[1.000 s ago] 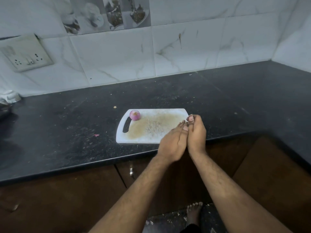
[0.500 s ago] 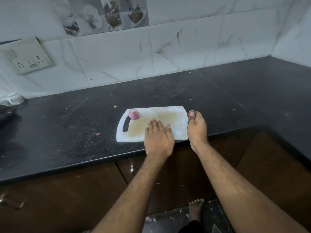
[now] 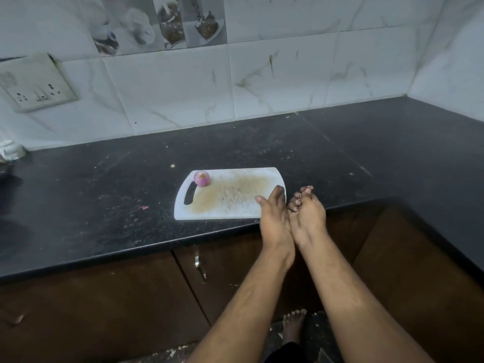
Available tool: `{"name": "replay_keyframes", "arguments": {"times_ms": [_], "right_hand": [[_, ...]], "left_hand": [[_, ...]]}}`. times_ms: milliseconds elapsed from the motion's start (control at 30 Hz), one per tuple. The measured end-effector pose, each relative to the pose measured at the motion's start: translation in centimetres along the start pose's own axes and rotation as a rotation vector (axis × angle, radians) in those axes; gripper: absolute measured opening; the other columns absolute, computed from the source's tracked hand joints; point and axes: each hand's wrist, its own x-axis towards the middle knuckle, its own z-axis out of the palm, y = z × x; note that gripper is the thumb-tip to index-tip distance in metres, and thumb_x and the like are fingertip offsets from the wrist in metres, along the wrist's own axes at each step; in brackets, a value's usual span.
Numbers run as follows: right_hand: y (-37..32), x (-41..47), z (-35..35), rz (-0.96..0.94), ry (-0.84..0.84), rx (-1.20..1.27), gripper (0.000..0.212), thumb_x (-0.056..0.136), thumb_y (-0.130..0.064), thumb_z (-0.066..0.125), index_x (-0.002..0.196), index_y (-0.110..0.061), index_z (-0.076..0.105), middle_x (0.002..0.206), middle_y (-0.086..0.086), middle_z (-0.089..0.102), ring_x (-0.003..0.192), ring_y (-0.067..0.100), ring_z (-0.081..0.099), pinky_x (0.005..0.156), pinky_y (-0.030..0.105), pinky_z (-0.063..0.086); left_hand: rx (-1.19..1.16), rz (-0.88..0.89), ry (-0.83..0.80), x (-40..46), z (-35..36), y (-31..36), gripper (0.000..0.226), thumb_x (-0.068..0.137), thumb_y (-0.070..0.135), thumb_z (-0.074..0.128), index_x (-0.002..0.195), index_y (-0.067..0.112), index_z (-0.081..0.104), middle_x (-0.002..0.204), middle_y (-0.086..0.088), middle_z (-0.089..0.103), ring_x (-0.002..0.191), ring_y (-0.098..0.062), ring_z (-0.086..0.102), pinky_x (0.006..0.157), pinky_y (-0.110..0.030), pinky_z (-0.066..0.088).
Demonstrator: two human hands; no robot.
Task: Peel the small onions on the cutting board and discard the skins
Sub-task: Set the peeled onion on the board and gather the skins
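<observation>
Two hands at black counter (image 3: 104, 205) edge beside white board (image 3: 222, 213): left (image 3: 275, 218) flat-fingered, right (image 3: 307, 213) grip curled, contents unclear.

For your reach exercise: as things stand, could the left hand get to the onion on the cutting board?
Probably yes. The left hand is at the cutting board's right end, and only bare board lies between it and the onion.

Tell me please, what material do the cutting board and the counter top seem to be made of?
The cutting board looks like white plastic: smooth and thin, with rounded corners, a moulded handle slot and a brownish, scratched middle. The counter top looks like polished dark stone, perhaps granite: black, speckled and faintly glossy, though I cannot be sure.
</observation>
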Motion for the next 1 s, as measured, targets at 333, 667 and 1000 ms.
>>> {"name": "replay_keyframes", "arguments": {"times_ms": [333, 667, 1000], "right_hand": [[2.2, -17.1, -3.0, 0.154, -0.049, 0.273, 0.031, 0.096, -0.019, 0.037, 0.067, -0.017, 0.046, 0.059, 0.0, 0.042, 0.043, 0.01, 0.032, 0.039, 0.02, 0.023], [9.8, -27.5, -1.8, 0.383, -0.091, 0.063, 0.038, 0.094, -0.022, 0.044, 0.057, -0.022, 0.036, 0.051, -0.003, 0.034, 0.037, 0.008, 0.024, 0.034, 0.02, 0.015], [24.6, -29.1, 2.3, 0.659, -0.151, -0.259, 0.019, 0.101, -0.023, 0.059, 0.09, -0.011, 0.069, 0.079, 0.003, 0.069, 0.065, 0.01, 0.066, 0.059, 0.021, 0.055]], "left_hand": [[-0.419, 0.032, 0.05, -12.5, -6.2, 1.9, 0.092, 0.101, 0.07, 0.018, 0.138, -0.005, 0.056, 0.136, -0.023, 0.065, 0.134, -0.033, 0.057, 0.121, -0.043, 0.035], [-0.481, 0.239, 0.212, -22.7, -15.0, 5.5, 0.088, 0.102, 0.067, 0.024, 0.129, -0.01, 0.06, 0.13, -0.029, 0.066, 0.128, -0.04, 0.062, 0.12, -0.048, 0.037], [-0.588, 0.5, 0.56, -23.3, -26.4, 10.4, 0.091, 0.1, 0.07, 0.027, 0.133, -0.009, 0.058, 0.13, -0.027, 0.067, 0.129, -0.038, 0.062, 0.12, -0.049, 0.038]]}}
